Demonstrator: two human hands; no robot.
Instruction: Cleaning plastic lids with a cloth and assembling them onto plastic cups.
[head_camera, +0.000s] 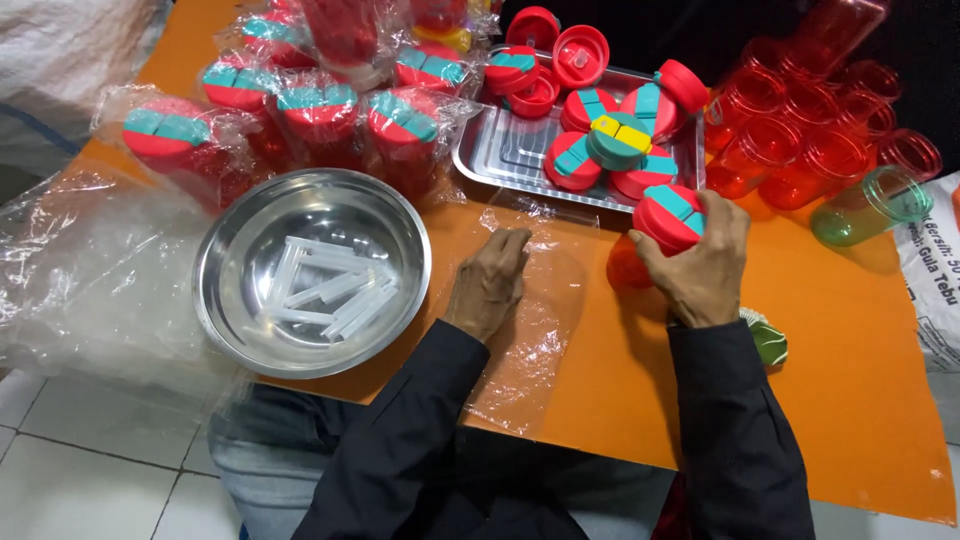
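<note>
My right hand (700, 265) grips a red plastic bottle (628, 268) with a red and teal lid (668, 215), tilted just in front of the steel tray (500, 150). My left hand (490, 285) lies flat, fingers slightly curled, on a clear plastic bag (530, 330) spread over the orange table (860, 360). The tray holds several red lids with teal flaps (615, 145), one with a yellow flap.
A round steel bowl (225, 290) with several clear plastic straws (330, 290) sits at the left. Bagged red bottles (320, 115) stand behind it. Empty red cups (810, 130) and a green one (868, 205) lie at the right. Loose plastic wrap (80, 270) hangs off the left edge.
</note>
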